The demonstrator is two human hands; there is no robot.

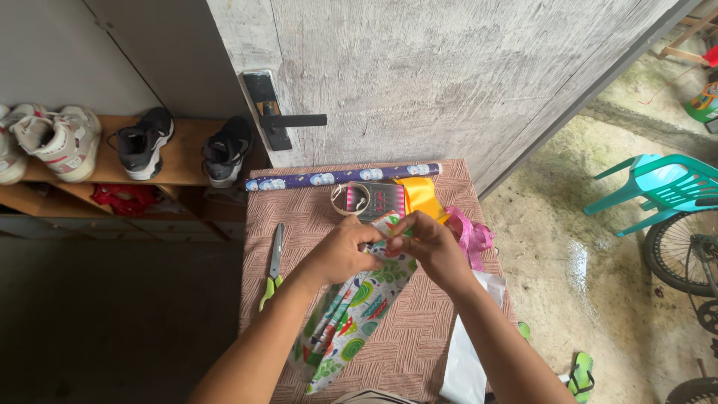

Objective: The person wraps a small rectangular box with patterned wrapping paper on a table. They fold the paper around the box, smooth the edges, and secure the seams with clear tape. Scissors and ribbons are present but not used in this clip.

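Where the two arms meet over the middle of the small table, both hands are pinched on the upper end of a long parcel in patterned wrapping paper, white with green, red and blue shapes. The left hand has its fingers curled narrow over the fold, and the right hand closes on the same edge from the other side, fingertips nearly touching the left's. The parcel runs from the hands down toward seven o'clock, lying flat on the brown woven cloth. At nine o'clock from the hands, well apart, lie scissors with green handles, blades pointing away. At twelve o'clock, near the far edge, a roll of blue wrapping paper lies crosswise, and just this side of it sits a ring of clear tape beside a dark striped box and a fold of yellow ribbon. Pink ribbon bunches at two o'clock, just beside the right hand. A white sheet hangs off the table's near right corner. Shoes stand on a wooden shelf at ten o'clock.
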